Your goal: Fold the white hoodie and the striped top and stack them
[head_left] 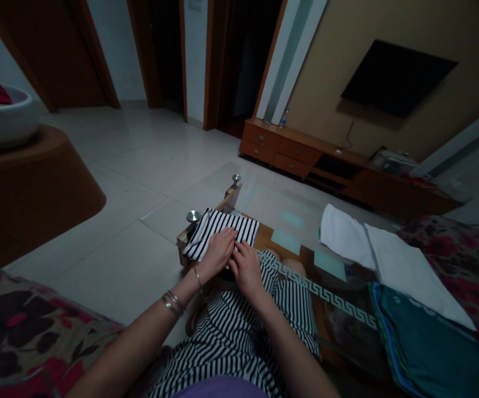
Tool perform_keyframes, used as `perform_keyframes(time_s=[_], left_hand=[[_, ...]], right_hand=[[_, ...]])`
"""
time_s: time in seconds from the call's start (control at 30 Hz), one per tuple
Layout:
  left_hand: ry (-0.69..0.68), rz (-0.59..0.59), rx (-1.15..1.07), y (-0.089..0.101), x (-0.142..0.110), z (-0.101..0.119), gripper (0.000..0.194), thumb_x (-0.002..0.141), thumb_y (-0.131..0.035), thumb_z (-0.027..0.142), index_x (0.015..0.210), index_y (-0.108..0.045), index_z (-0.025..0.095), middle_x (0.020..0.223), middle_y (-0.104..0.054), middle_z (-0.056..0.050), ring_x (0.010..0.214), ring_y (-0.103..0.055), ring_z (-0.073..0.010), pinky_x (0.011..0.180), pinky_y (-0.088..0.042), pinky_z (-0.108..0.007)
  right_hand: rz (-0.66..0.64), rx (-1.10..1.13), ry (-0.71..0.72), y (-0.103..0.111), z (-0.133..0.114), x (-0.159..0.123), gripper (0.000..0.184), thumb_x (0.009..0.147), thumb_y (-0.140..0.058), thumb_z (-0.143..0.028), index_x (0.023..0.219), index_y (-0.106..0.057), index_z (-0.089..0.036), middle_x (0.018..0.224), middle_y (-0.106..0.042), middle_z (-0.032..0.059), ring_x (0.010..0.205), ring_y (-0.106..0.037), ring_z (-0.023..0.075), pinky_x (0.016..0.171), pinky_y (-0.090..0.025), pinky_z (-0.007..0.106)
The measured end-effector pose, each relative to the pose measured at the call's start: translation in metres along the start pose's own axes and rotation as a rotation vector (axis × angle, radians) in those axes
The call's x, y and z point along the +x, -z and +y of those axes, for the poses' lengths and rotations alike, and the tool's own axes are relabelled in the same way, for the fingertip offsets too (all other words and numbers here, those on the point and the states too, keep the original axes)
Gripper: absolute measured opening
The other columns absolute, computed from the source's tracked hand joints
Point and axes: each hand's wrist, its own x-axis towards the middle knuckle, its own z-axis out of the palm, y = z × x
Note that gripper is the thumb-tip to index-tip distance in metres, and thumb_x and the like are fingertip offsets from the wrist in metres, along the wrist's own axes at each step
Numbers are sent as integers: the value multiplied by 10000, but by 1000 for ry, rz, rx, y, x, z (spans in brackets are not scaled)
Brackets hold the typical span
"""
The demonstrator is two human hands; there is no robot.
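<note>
A folded black-and-white striped garment [227, 222] lies on the near left end of the glass-topped coffee table [339, 304]. My left hand [219, 250] rests on its near part, fingers stretched out over the stripes. Bracelets circle that wrist. Beside it, my right hand [246, 267] touches the garment's near edge with slightly bent, loosely spread fingers. The fingertips of both hands almost meet. What lies directly beneath my palms is hidden. My striped shorts show below the hands, partly under the glass.
Folded white towels [414, 268] and a folded teal cloth [438, 342] lie on the table's right side. Metal glass supports [193, 216] stand at the left end. Floral sofa parts [24, 337] flank me. A brown stand [27, 193] holds a white bowl [5, 124]. A TV cabinet [293, 152] stands opposite.
</note>
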Motion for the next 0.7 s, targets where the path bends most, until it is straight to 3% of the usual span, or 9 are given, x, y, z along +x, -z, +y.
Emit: perform_keyframes(time_s=[0.13,0.3,0.37,0.47,0.53,0.6,0.7], left_hand=[[27,-73,271,-13,14,-24,414,977,-307,316,1317,-516,208,1474,-420,-97,1385,-308,-271,1103,-234,-544],[86,-28,410,-1,21,-51,460,971,-298,355,1366,-468,190,1490,-387,-126,1396,-266,-286,1119,-165,-548],[124,-34,439,3,26,-62,464,969,-290,351,1364,-468,185,1492,-381,-130,1392,-270,-297,1105,-187,-560],[130,-68,456,5,32,-75,470,966,-289,350,1365,-467,174,1495,-373,-133,1379,-293,-299,1076,-266,-519],[113,-79,463,3,33,-79,475,965,-290,352,1366,-464,167,1497,-367,-138,1379,-293,-297,1064,-293,-498],[98,-68,471,2,33,-79,478,966,-283,356,1368,-462,170,1499,-363,-140,1382,-287,-297,1061,-297,-497],[103,-62,474,2,33,-79,482,962,-287,368,1371,-464,184,1496,-370,-134,1376,-296,-304,1055,-303,-499]], right_hand=[[-34,-129,-12,-10,-2,-13,332,914,-503,-221,1226,-615,-209,1401,-498,90,1366,-339,271,1108,-251,501],[-27,-134,-30,-9,3,-31,366,919,-510,-238,1279,-576,-225,1456,-433,88,1391,-297,275,1096,-259,496],[-41,-107,-32,0,2,-29,327,921,-521,-272,1234,-607,-232,1428,-469,86,1372,-328,275,1084,-270,491],[-85,-69,-67,21,-3,-1,268,948,-478,-350,1060,-684,-221,1198,-643,91,1219,-493,253,1035,-318,446],[-70,-84,-85,32,-5,30,308,960,-447,-380,1030,-687,-200,1096,-674,95,1142,-530,237,1016,-327,410],[-16,-131,-80,35,-3,63,332,959,-448,-386,1124,-654,-185,1209,-622,108,1214,-468,246,1040,-295,403],[4,-189,-94,20,11,93,368,949,-464,-398,1230,-598,-201,1380,-498,103,1318,-347,265,1073,-242,426]])
